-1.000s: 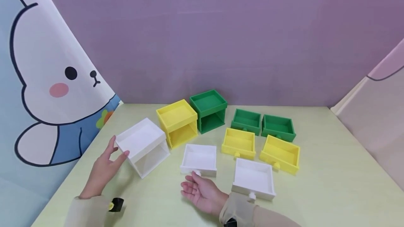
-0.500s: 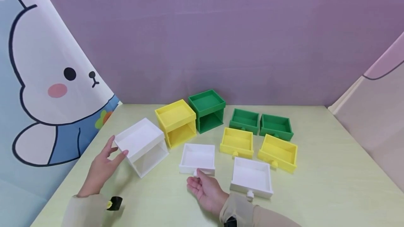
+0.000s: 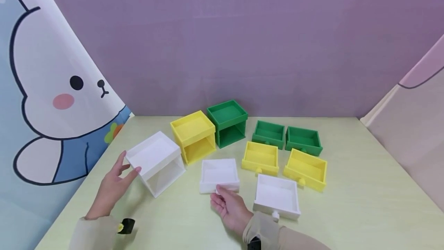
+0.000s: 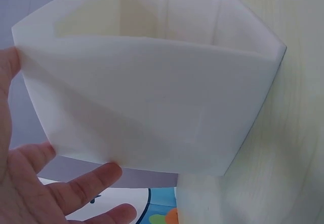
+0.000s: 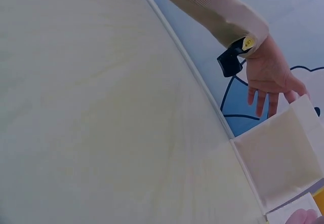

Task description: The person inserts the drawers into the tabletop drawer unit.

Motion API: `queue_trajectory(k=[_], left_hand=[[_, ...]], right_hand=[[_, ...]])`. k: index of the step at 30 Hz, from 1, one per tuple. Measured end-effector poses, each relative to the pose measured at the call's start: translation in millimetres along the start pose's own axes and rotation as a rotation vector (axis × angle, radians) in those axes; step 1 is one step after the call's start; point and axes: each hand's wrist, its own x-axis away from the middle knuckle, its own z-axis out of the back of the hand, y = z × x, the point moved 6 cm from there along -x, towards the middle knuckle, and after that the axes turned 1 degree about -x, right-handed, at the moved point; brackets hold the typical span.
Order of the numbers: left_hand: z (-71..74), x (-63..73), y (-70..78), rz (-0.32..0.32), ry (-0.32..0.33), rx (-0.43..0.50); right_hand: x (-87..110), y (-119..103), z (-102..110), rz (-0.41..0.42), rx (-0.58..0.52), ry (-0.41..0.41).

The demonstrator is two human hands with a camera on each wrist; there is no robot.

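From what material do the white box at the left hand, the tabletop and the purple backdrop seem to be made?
White box: probably matte plastic; smooth, evenly coloured, thin walls.
Tabletop: perhaps wood or laminate, dull finish; faint grain streaks.
Purple backdrop: likely matte fabric; faint creases, though vinyl is possible.

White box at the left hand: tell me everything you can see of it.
The white box looks like smooth plastic, with a raised rim around its tray-like top and an open front onto a hollow inside. It appears upright on the table, set askew, its opening turned toward the near right, left of the yellow box. The left hand grips its left end.
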Motion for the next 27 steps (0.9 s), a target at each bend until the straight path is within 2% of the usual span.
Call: queue_trajectory(k=[7, 19, 27], left_hand=[[0.0, 0.5, 0.1, 0.003, 0.003, 0.002], [-0.4, 0.1, 0.3, 0.011, -0.003, -0.009], [4.1, 1.1, -1.9, -0.014, 0.033, -0.052]], right_hand=[[1.7, -2.7, -2.6, -0.021, 0.003, -0.033], [4.7, -3.5, -19.4, -0.055, 0.133, -0.125], [3.5, -1.2, -30.1, -0.060, 0.170, -0.153]])
